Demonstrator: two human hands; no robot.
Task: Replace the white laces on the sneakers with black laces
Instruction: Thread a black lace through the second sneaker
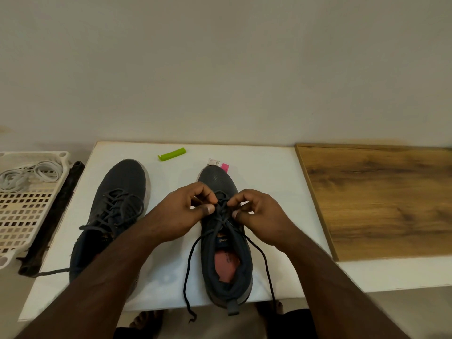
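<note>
Two dark grey sneakers stand toes away from me on a white board [269, 182]. The left sneaker [122, 192] carries a black lace through its eyelets, with one end trailing off the board's left edge. Over the right sneaker [226, 255], my left hand [186, 211] and my right hand [256, 214] each pinch the black lace [189, 263] at the eyelets. Its two loose ends hang down past the board's near edge. White laces [29, 177] lie coiled in a cream perforated tray [24, 216] at far left.
A green plastic clip [171, 154] and a tag with a pink patch [220, 165] lie at the board's far side. A black bar [52, 216] runs between tray and board. A wooden panel [381, 199] lies to the right. A wall stands behind.
</note>
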